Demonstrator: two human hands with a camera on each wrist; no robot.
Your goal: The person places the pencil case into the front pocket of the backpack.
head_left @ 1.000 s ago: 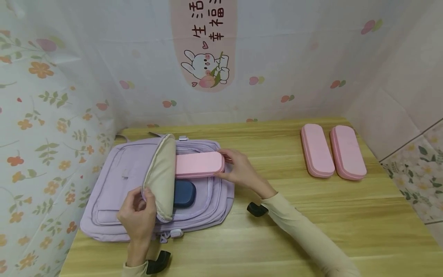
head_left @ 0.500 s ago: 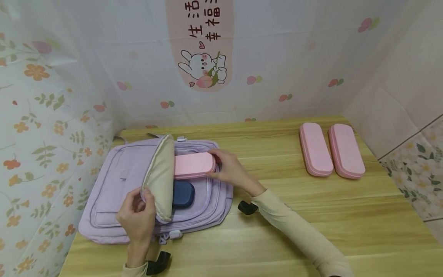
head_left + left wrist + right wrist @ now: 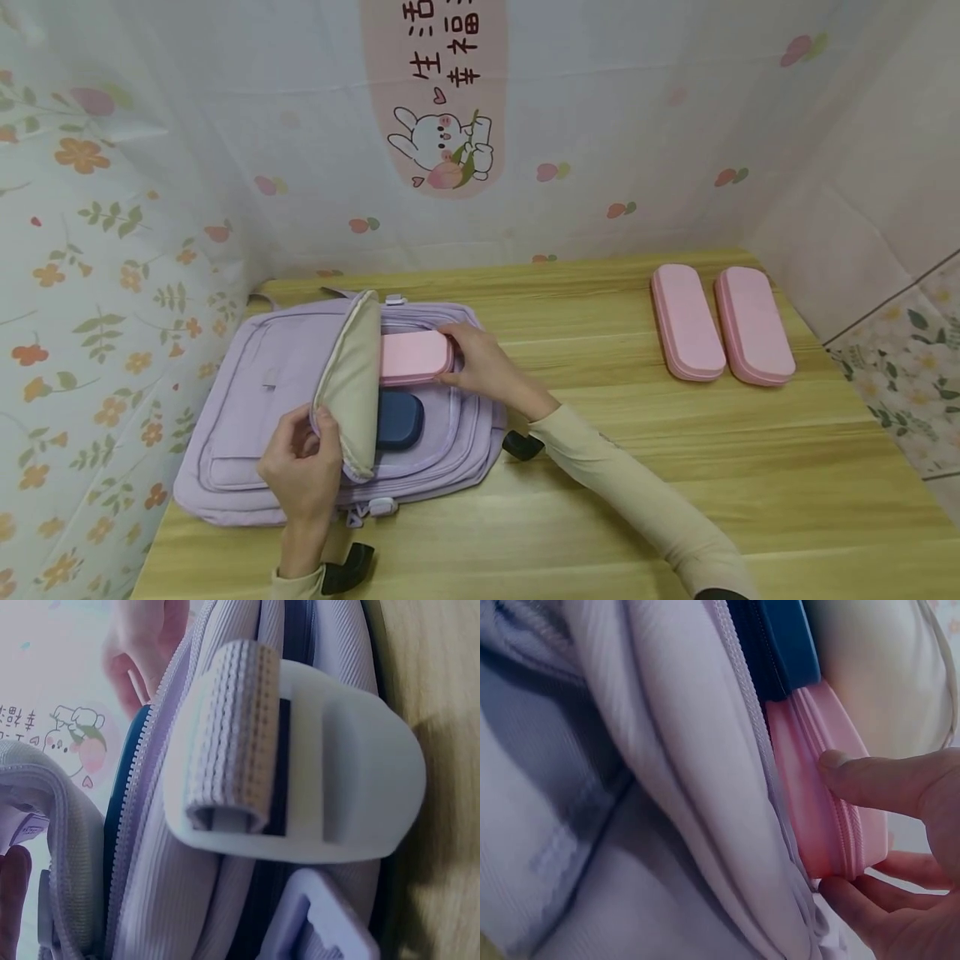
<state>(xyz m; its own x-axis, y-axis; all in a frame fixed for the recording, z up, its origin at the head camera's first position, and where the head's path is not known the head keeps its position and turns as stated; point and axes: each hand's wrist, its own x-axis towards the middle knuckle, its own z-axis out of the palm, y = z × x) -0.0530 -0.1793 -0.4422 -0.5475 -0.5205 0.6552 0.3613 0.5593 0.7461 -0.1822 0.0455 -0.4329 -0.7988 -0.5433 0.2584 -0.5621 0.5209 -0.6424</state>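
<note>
A lilac backpack (image 3: pixel 247 400) lies on the table with its front pocket flap folded back, showing the cream lining (image 3: pixel 352 383). My left hand (image 3: pixel 303 458) pinches the edge of that flap. With my right hand (image 3: pixel 483 367) I grip the outer end of a pink zip pencil case (image 3: pixel 414 354), thumb on its side in the right wrist view and fingers at the end. Its other end is hidden under the flap inside the pocket. Right beside it in the pocket sits a dark blue case (image 3: pixel 400 421), partly covered by the flap. A white buckle (image 3: pixel 360 772) fills the left wrist view.
Two more pink cases, one left (image 3: pixel 687 321) and one right (image 3: pixel 754 325), lie side by side at the table's far right. Behind the wooden table (image 3: pixel 585 517) hangs a printed white curtain (image 3: pixel 600 108). A floral cloth (image 3: pixel 97 333) borders the left side.
My right hand has moved left, sliding the pink pencil case deeper under the flap, so less of it shows. The left hand stays on the flap edge.
</note>
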